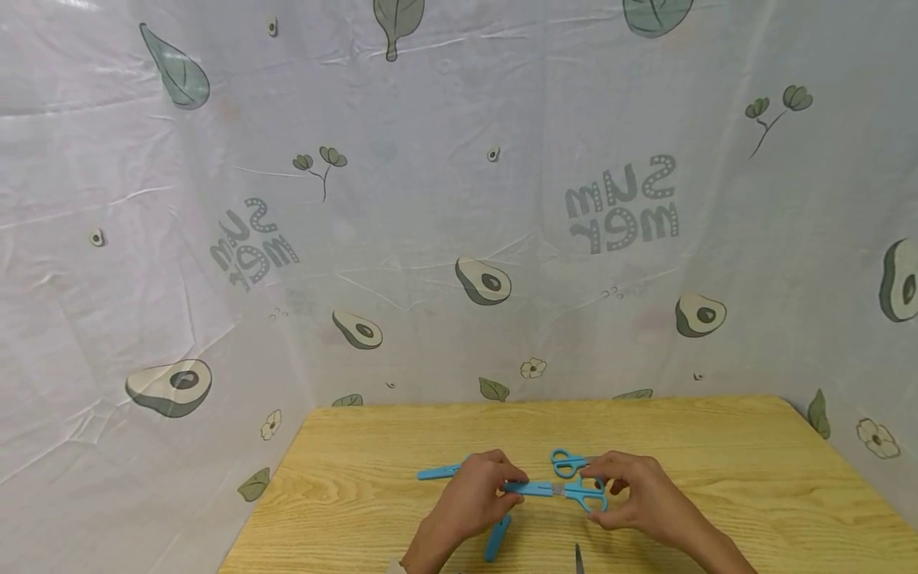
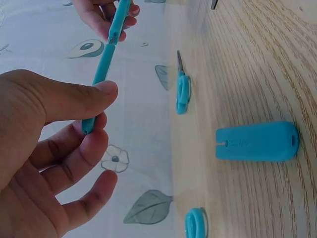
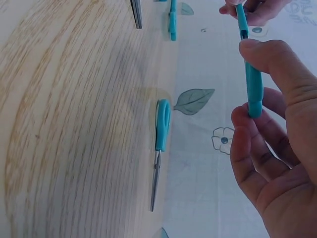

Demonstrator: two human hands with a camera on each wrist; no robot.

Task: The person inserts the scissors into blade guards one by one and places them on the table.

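Note:
My left hand [image 1: 469, 494] pinches a blue scissors sheath [image 1: 534, 489] between thumb and fingers, near its closed end. Facing it, my right hand [image 1: 641, 493] holds a pair of scissors by the blue handles [image 1: 586, 494], thumb on one side and fingertips on the other. A short stretch of metal blade shows between handles and sheath in the head view; the remaining blade length is hidden inside the sheath. In the left wrist view, the sheath [image 2: 103, 64] lines up end to end with the scissors [image 2: 119, 22]. Both are held above the table.
Another pair of blue-handled scissors [image 1: 566, 462] lies unsheathed behind the hands. A loose blue sheath [image 1: 497, 540] rests near the left forearm. A long blue piece [image 1: 439, 472] lies partly behind the left hand. A metal blade tip [image 1: 579, 558] enters at the wooden table's [image 1: 344, 494] front.

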